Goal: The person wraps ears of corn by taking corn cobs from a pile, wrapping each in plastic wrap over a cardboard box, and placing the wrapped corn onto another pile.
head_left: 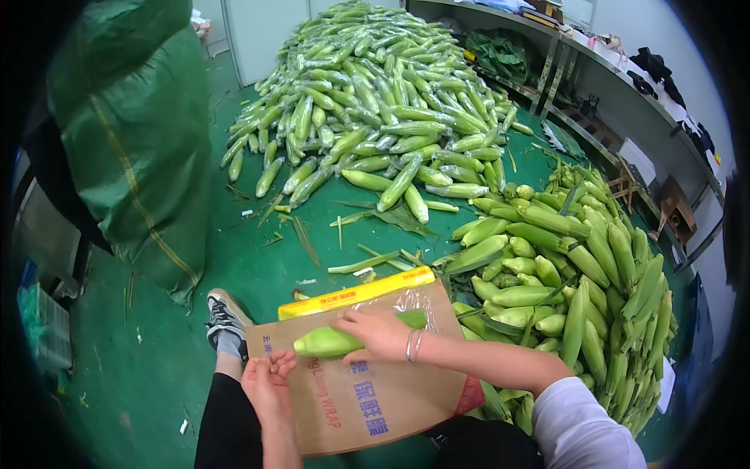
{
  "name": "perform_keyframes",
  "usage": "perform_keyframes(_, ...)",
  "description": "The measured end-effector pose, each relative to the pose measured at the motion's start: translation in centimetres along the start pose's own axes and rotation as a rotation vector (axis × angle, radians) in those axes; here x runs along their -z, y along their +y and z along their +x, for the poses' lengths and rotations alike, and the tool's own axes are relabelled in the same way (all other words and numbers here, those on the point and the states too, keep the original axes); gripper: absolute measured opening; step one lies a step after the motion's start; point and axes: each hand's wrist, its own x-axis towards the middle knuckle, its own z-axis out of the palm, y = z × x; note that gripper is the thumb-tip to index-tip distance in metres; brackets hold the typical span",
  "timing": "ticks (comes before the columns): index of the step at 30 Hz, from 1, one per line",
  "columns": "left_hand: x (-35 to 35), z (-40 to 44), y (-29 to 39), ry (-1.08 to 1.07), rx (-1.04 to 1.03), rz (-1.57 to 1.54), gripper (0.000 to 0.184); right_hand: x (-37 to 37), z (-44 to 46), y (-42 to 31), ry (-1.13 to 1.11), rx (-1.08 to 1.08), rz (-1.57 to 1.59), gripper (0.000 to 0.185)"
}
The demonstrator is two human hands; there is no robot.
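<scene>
A green ear of corn (326, 342) in its husk lies across a brown cardboard box (312, 406) on my lap. My right hand (376, 334), a bracelet at its wrist, wraps over the middle of the ear and covers part of it. Just below the ear's left end is my left hand (268, 383), its fingers curled together. Anything pinched in them is too small to make out. Along the box's far edge runs a yellow strip (356, 293) with red print, and shiny clear film (418, 301) shows near its right end.
Ahead on the green floor (258, 242) rises a large pile of film-wrapped corn (375, 102). Unwrapped corn (570, 273) is heaped at my right. A tall green woven sack (141, 148) stands at left, and metal shelves (625, 86) line the right wall. Husk scraps (306, 241) litter the floor.
</scene>
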Motion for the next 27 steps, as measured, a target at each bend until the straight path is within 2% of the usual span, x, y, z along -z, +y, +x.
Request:
perform_keyframes(2, -3.3, -1.0, -0.9, 0.022, -0.254, 0.138, 0.014, -0.2, 0.2, 0.5, 0.052, 0.138, -0.054, 0.06)
perform_keyframes(3, -3.0, -0.4, -2.1, -0.096, -0.29, 0.378, 0.019, 0.4, 0.8, 0.9, -0.033, 0.109, -0.034, 0.057)
perform_keyframes(6, -4.6, 1.4, -3.9, -0.434, -0.618, 1.143, 0.039, 1.8, 1.1, 1.4, 0.09, 0.002, -0.13, 0.063)
perform_keyframes(7, -5.0, 2.3, -4.1, -0.486, -0.661, 1.19, 0.047, 1.1, 0.0, 1.3, 0.39, 0.023, -0.122, 0.056)
perform_keyframes(9, -5.2, 3.6, -3.7, -0.574, -0.732, 1.285, 0.064, -0.6, -4.9, -0.2, 0.416, -0.174, -0.135, 0.052)
perform_keyframes(10, -5.7, 3.8, -3.2, -0.609, -0.707, 1.376, 0.065, -0.5, -6.8, -0.2, 0.431, -0.264, -0.15, 0.05)
perform_keyframes(12, -6.3, 3.4, -1.6, -0.703, -0.647, 1.57, 0.069, -0.5, -8.6, 1.5, 0.495, -0.282, -0.391, 0.042)
perform_keyframes(13, -5.6, 4.0, -2.1, -0.711, -0.658, 1.549, 0.066, -1.1, -9.6, 2.2, 0.529, -0.304, -0.501, 0.038)
perform_keyframes(16, -4.2, 4.4, -1.7, -0.767, -0.739, 1.5, 0.063, 0.7, -11.0, 6.6, 0.799, -0.426, -0.031, 0.025)
perform_keyframes(18, -3.0, 3.1, -2.0, -0.819, -0.714, 1.486, 0.061, 4.8, -10.2, 5.4, 0.87, -0.763, 0.829, 0.015)
perform_keyframes(19, -2.8, 1.4, -1.1, -0.862, -0.652, 1.498, 0.061, 5.1, -10.7, 5.4, 0.784, -0.74, 1.089, 0.018)
perform_keyframes(21, -1.2, -2.6, 0.3, -0.964, -0.467, 1.456, 0.061, 4.9, -11.4, 0.2, 0.519, -0.713, 0.626, 0.023)
perform_keyframes(22, -0.3, -4.5, 0.1, -1.005, -0.365, 1.39, 0.061, 1.4, -12.3, -1.5, 0.371, -0.606, 0.638, 0.03)
perform_keyframes(23, 0.5, -5.6, -0.4, -1.05, -0.258, 1.337, 0.062, 0.3, -13.3, -4.0, 0.209, -0.287, 0.265, 0.037)
perform_keyframes(24, -0.1, -5.6, 0.1, -1.04, -0.289, 1.433, 0.063, -1.7, -13.8, -4.7, 0.143, -0.171, 0.167, 0.045)
perform_keyframes(26, -2.0, -4.8, 1.4, -1.023, -0.346, 1.619, 0.065, -1.5, -11.6, -3.2, -0.003, -0.245, -0.019, 0.056)
perform_keyframes(27, -2.6, -3.9, 1.4, -0.802, -0.539, 1.689, 0.067, -1.0, -9.6, -2.3, 0.033, -0.282, -0.15, 0.055)
